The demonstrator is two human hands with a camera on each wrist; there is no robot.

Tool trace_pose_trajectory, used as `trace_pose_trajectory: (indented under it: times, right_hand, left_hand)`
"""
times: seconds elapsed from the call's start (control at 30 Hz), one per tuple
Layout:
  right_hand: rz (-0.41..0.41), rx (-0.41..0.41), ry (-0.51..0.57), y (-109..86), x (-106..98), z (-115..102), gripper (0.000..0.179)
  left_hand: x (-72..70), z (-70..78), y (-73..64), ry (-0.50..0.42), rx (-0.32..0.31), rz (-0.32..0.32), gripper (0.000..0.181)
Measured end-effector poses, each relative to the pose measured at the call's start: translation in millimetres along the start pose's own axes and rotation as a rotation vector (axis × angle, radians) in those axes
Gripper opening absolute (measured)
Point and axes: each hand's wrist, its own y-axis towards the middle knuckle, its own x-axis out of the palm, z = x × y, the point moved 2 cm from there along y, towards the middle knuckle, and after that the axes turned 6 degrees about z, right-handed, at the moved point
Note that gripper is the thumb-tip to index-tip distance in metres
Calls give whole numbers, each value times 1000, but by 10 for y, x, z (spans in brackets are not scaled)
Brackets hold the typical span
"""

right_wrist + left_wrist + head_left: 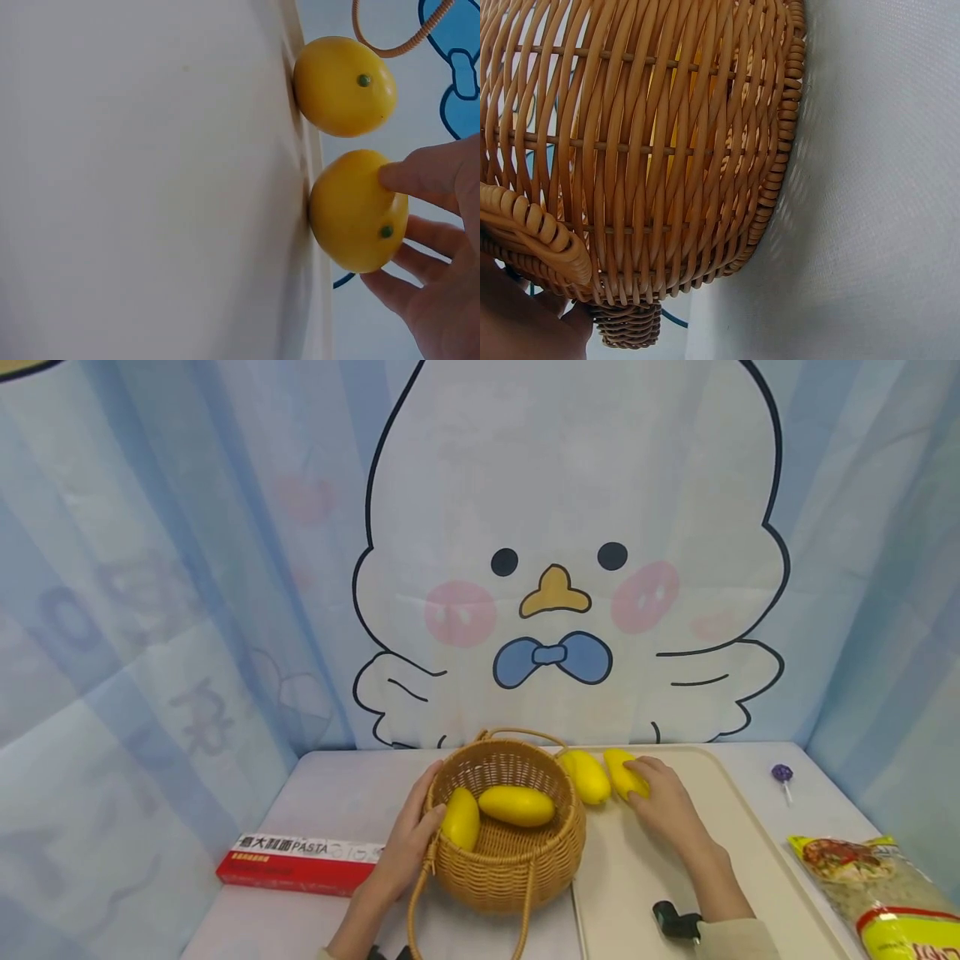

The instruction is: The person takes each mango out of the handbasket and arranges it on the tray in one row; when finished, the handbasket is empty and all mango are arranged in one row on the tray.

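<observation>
On the left, my left hand (405, 843) grips the rim of a round wicker basket (502, 881), its thumb lying at the edge. Two yellow mangoes lie inside: one mango (460, 820) against the left wall and another mango (517, 806) across the middle. Past the basket's right side, my right hand (663, 797) holds a third mango (349, 210) at the far end of a beige tray (738, 852). Thumb and fingers sit on opposite sides of it in the right wrist view. Beside it rests one more mango (585, 778), close to the basket.
A red pasta box (300, 866) lies left of the basket. To the tray's right are a purple lollipop (782, 774) and a bag of food (881, 893). The basket's handle (420, 906) hangs down at the front. A printed curtain (555, 485) stands behind the table.
</observation>
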Motion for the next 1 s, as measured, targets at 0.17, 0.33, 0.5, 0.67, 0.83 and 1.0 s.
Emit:
trace_pose_trajectory:
  times: [0.17, 0.33, 0.5, 0.67, 0.83, 1.0]
  right_hand:
    - [13, 5, 11, 6, 9, -14, 45]
    - [3, 7, 17, 62, 44, -22, 45]
    - [15, 3, 3, 114, 56, 25, 45]
    - [1, -1, 9, 97, 33, 33, 45]
    - [20, -7, 5, 83, -20, 4, 47]
    - [31, 23, 23, 72, -47, -30, 48]
  left_hand:
    - [0, -2, 0, -2, 2, -2, 58]
    - [-12, 3, -6, -15, -8, 6, 56]
    - [1, -14, 0, -10, -9, -1, 57]
    - [7, -27, -3, -21, -17, 2, 56]
    - [-1, 6, -5, -18, -4, 2, 56]
    - [0, 22, -6, -11, 1, -2, 56]
